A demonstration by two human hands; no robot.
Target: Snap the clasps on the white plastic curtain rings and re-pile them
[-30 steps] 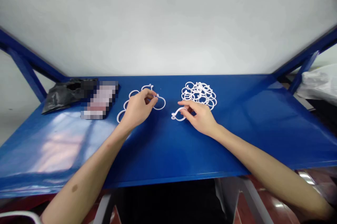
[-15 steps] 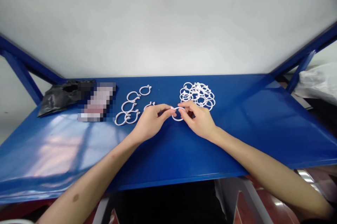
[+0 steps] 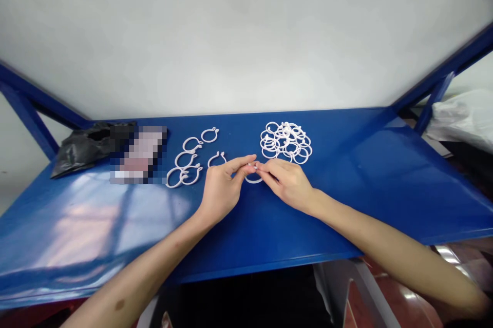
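A white curtain ring (image 3: 254,181) is pinched between both hands above the blue table. My left hand (image 3: 222,187) grips it from the left with thumb and fingertips. From the right, my right hand (image 3: 288,183) pinches the same ring, its fingertips close against the left ones at the ring's upper part. The fingers cover that part; the lower curve shows beneath them. Just behind my right hand lies a pile of white curtain rings (image 3: 285,134). Several open rings with small looped ends (image 3: 184,144) lie spread to the left of my left hand.
The blue table (image 3: 246,235) has a front edge towards me. A black plastic bag (image 3: 79,149) and a blurred-out flat object (image 3: 142,151) lie at the left. Blue frame bars (image 3: 26,112) rise at the sides, and a white plastic bag (image 3: 466,117) is at far right.
My hands have come closer together around the ring, the right one moving left. Fingers now cover the ring's top. The whole view has shifted slightly.
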